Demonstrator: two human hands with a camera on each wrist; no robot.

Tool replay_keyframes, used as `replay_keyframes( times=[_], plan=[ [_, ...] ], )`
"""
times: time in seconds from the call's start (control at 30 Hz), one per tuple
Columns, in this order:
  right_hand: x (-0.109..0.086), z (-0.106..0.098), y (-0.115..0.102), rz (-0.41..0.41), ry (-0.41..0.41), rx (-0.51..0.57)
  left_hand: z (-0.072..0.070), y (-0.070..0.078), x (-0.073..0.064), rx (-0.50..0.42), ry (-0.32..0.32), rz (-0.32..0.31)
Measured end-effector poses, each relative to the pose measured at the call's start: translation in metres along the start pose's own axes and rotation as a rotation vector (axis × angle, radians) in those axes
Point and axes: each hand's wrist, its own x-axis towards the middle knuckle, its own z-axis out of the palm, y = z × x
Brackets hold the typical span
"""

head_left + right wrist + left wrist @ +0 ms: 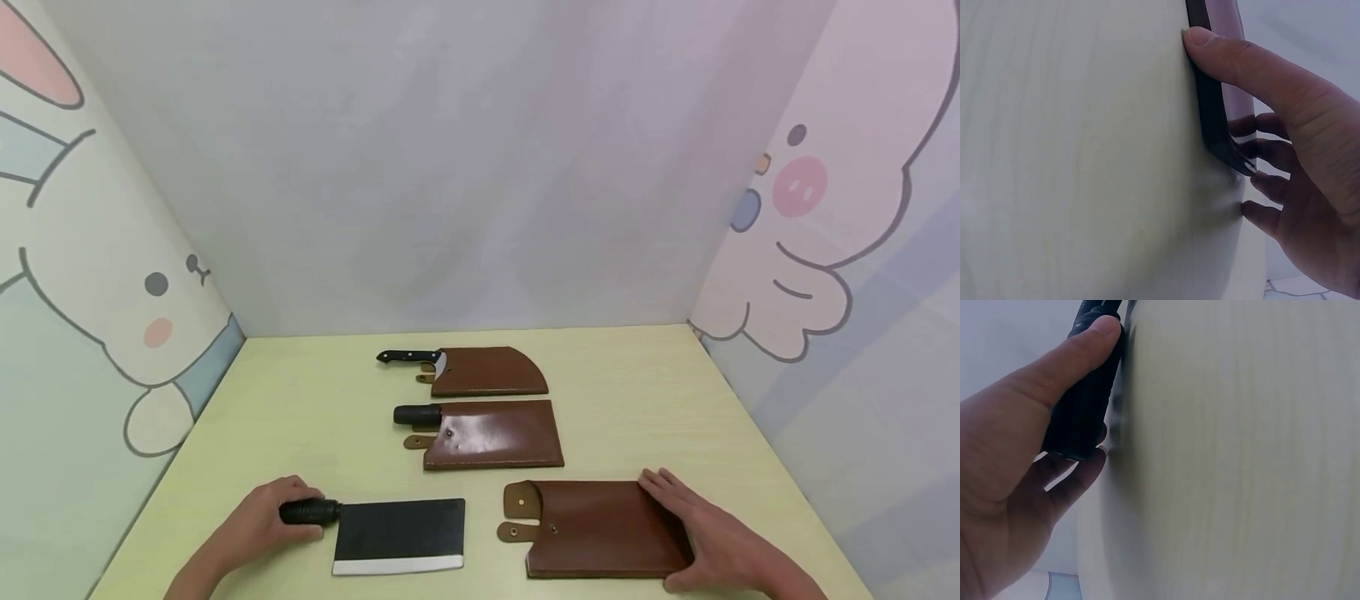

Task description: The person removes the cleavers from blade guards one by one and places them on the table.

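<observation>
On the near left of the table, my left hand (257, 522) grips the black handle (1082, 406) of a cleaver (400, 533). The cleaver has a dark rectangular blade with a bright edge towards me, and it points right. To its right lies a brown leather sheath (603, 527), its notched end with two snap straps (520, 531) facing the blade. A gap separates blade and sheath. My right hand (716, 537) holds the sheath's right end, thumb (1204, 39) at the near edge and fingers at the far edge.
Behind, a black-handled cleaver (416, 415) sits in a brown sheath (498, 437). Farther back is another knife (408, 357) in a rounded sheath (487, 372). A grey-white cloth wall (465, 183) rises behind the pale table (315, 433), with cartoon-printed side walls.
</observation>
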Motion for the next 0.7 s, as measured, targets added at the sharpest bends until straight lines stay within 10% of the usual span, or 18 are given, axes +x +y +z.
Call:
replay_keyframes(
  times=[0.33, 0.7],
  plan=[
    [0.008, -0.009, -0.006, -0.004, 0.104, -0.044, -0.005, 0.003, 0.003, -0.085, -0.033, 0.040],
    [0.033, -0.018, -0.015, -0.018, 0.202, -0.091, -0.011, 0.027, 0.026, -0.070, 0.036, -0.049]
  ],
)
